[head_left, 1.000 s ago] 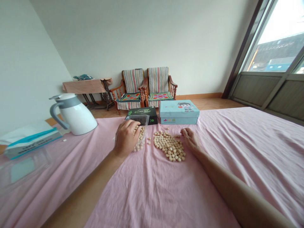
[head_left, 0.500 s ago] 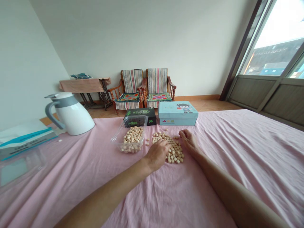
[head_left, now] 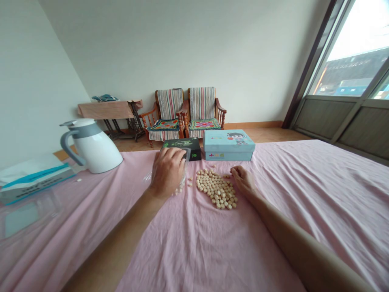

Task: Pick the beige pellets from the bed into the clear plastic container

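Observation:
My left hand [head_left: 169, 168] is over the clear plastic container [head_left: 187, 156], fingers bent down and fingertips out of sight; any held thing is hidden. The hand covers most of the container, and a few small round beige pieces [head_left: 179, 190] show at its lower edge. To the right, a flat pile of the same pieces [head_left: 215, 186] lies on the pink cloth [head_left: 194, 251]. Beside the pile's right edge my right hand [head_left: 243, 178] rests with curled fingers; what they may hold cannot be made out. A few loose pieces [head_left: 190, 181] lie between container and pile.
A black box [head_left: 194, 151] and a light blue box [head_left: 229, 148] stand behind the container and pile. At left are a white jug [head_left: 94, 150], a tissue pack [head_left: 36, 180] and a clear plastic lid-like piece [head_left: 24, 219]. Two chairs [head_left: 202, 109] stand beyond the table.
My left hand has moved from the pile leftward to over the container, uncovering the pile and hiding the container's contents. My right hand stays at the pile's right edge.

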### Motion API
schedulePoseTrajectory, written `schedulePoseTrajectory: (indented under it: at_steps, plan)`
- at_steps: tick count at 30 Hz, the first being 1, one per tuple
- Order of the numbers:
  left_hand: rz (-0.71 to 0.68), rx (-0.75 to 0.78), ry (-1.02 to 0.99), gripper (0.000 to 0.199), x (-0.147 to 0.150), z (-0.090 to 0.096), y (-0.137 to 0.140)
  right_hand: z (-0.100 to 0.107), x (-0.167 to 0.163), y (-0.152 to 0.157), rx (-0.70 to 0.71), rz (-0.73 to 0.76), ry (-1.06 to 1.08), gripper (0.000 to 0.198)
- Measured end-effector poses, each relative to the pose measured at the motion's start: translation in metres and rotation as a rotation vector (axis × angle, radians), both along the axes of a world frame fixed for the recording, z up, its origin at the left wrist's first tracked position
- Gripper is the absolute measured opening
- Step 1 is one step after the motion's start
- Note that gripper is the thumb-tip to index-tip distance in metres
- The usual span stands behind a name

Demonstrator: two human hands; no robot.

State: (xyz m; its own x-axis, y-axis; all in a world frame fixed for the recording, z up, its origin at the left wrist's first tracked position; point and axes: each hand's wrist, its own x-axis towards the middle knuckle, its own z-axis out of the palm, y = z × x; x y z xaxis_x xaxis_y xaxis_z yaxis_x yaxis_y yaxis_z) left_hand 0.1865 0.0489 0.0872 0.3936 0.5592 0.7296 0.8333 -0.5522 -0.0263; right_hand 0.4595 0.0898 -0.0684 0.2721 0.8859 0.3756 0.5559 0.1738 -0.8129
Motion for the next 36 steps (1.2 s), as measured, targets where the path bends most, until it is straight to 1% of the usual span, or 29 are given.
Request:
schedulePoseTrajectory:
  at_steps: [1,3,5,7,9,11,13,15,17,18,21,23,25,28,30,32,34,36]
  plan:
    - [-0.014,0.003,-0.018,0.019,0.000,-0.001,-0.001,0.000,0.000,0.000,0.001,-0.002,-0.002,0.030]
    - [-0.123,-0.059,-0.018,0.019,0.007,-0.009,-0.005,0.000,0.000,0.000,0.009,0.001,-0.009,0.030]
    - [-0.270,-0.195,0.036,0.017,0.020,-0.022,-0.011,0.000,-0.001,0.000,0.015,0.000,-0.016,0.029]
    - [-0.370,-0.338,0.112,0.013,0.033,-0.039,-0.017,0.001,-0.001,-0.001,0.013,-0.004,-0.018,0.028]
    - [-0.403,-0.439,0.172,0.009,0.045,-0.056,-0.021,0.002,-0.002,-0.002,0.016,-0.006,-0.015,0.027]
    - [-0.407,-0.500,0.208,0.007,0.052,-0.073,-0.023,0.004,-0.002,-0.003,0.021,-0.002,-0.016,0.025]
    - [-0.405,-0.521,0.208,0.008,0.056,-0.085,-0.025,0.004,-0.002,-0.004,0.025,-0.001,-0.020,0.024]
    - [-0.399,-0.515,0.191,0.011,0.058,-0.090,-0.025,0.004,-0.002,-0.004,0.024,-0.005,-0.020,0.022]
    - [-0.389,-0.489,0.187,0.009,0.058,-0.088,-0.026,0.003,-0.002,-0.004,0.026,-0.003,-0.010,0.021]
    - [-0.380,-0.466,0.189,0.008,0.057,-0.083,-0.026,0.002,-0.002,-0.003,0.030,-0.001,-0.004,0.021]
    - [-0.314,-0.329,0.157,0.011,0.047,-0.058,-0.022,-0.001,-0.001,-0.001,0.046,0.004,0.006,0.020]
    - [-0.222,-0.203,0.108,0.014,0.035,-0.037,-0.016,-0.003,-0.001,0.000,0.051,0.007,0.005,0.020]
    - [-0.094,-0.096,0.078,0.015,0.021,-0.019,-0.008,-0.005,0.000,0.001,0.054,0.014,0.006,0.019]
    - [0.073,-0.009,0.092,0.013,0.003,-0.003,0.001,-0.007,0.001,0.002,0.055,0.017,0.008,0.019]
    - [0.110,0.012,0.110,0.013,-0.001,-0.001,0.001,-0.008,0.001,0.003,0.053,0.015,0.009,0.019]
    - [0.075,-0.011,0.128,0.015,0.003,-0.004,-0.003,-0.008,0.001,0.003,0.048,0.011,0.008,0.018]
    - [0.010,-0.100,0.183,0.016,0.014,-0.013,-0.012,-0.008,0.000,0.003,0.041,0.006,0.002,0.019]
    - [-0.029,-0.228,0.283,0.019,0.030,-0.027,-0.021,-0.007,-0.001,0.001,0.037,-0.001,-0.007,0.021]
